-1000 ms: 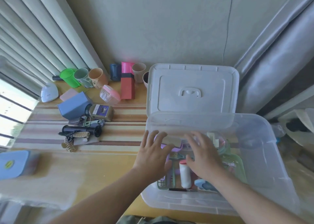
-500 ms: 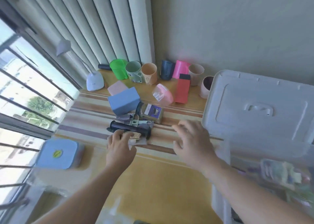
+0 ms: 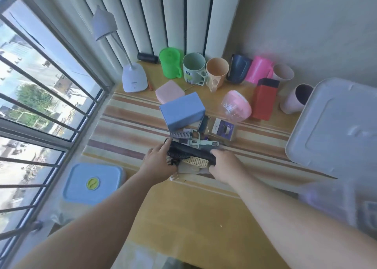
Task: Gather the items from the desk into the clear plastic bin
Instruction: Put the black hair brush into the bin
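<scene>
A long black tool [image 3: 191, 151] lies across a small pile on the striped mat [image 3: 122, 134], over a cream comb-like piece [image 3: 195, 162] and a flat beige item. My left hand [image 3: 160, 161] holds the pile's left end with fingers on the black tool. My right hand [image 3: 223, 164] grips the tool's right end. The clear plastic bin [image 3: 334, 199] is blurred at the right edge, its grey-white lid [image 3: 336, 130] standing open behind it. A blue box [image 3: 182, 110] and a small printed box [image 3: 222, 129] lie just beyond the pile.
Several cups line the back wall: green [image 3: 170, 64], grey-green [image 3: 193, 67], orange [image 3: 216, 73], navy, pink. A red box [image 3: 264, 99], pink round case [image 3: 236, 105], pink square box [image 3: 169, 94], white desk lamp [image 3: 133, 79] and blue lidded container [image 3: 92, 184] also stand here. A barred window is left.
Both hands left the bin and swung left to the pile. The left hand reached it first; the right has now closed on the black tool's right end. The view turned toward the window.
</scene>
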Demonstrator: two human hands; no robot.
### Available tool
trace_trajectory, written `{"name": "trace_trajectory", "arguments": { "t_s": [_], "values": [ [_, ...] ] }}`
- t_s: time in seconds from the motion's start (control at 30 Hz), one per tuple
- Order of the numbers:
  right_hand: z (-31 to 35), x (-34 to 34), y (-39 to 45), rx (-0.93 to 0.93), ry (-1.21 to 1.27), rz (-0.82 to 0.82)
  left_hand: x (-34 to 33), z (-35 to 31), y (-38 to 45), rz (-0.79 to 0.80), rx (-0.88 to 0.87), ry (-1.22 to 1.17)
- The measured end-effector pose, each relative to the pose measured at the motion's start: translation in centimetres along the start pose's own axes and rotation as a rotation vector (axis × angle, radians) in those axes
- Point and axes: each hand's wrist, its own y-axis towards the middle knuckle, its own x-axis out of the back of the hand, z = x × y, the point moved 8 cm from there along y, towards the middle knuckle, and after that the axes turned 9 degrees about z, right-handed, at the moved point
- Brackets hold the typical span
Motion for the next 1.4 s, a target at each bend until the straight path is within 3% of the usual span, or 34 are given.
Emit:
{"name": "trace_trajectory", "arguments": {
  "t_s": [0.33, 0.5, 0.6, 0.7, 0.77, 0.97, 1.13, 1.27, 1.4],
  "values": [
    [-2.7, 7.3, -6.4, 0.101, 0.169, -0.424, 4.7, -5.2, -5.6, -0.398, -0.344, -0.202],
    [-6.9, 11.3, -12.5, 0.104, 0.090, -0.578, 4.3, -8.9, -7.0, -0.443, -0.464, -0.343],
    [-10.8, 12.1, -16.2, 0.054, 0.095, -0.630, 1.8, -9.5, -5.2, -0.402, -0.367, -0.229],
    [-14.2, 11.9, -19.8, 0.044, 0.096, -0.662, -2.7, -9.3, -1.9, -0.149, -0.200, 0.296],
    [-16.3, 11.6, -21.7, 0.039, 0.117, -0.663, -4.9, -9.3, -0.7, -0.049, -0.168, 0.461],
    [-22.7, 11.5, -26.8, 0.060, 0.240, -0.713, -5.4, -9.7, 1.6, -0.132, 0.110, 0.476],
    [-30.7, 10.5, -30.8, 0.008, 0.289, -0.740, -5.0, -12.8, -0.7, -0.274, 0.167, 0.480],
    [-38.8, 8.6, -33.2, -0.063, 0.334, -0.643, -4.7, -22.0, -5.7, -0.381, -0.064, 0.224],
    [-44.9, 4.6, -34.5, -0.123, 0.335, -0.389, -6.6, -34.9, -13.2, -0.398, -0.416, -0.115]
  ]
}}
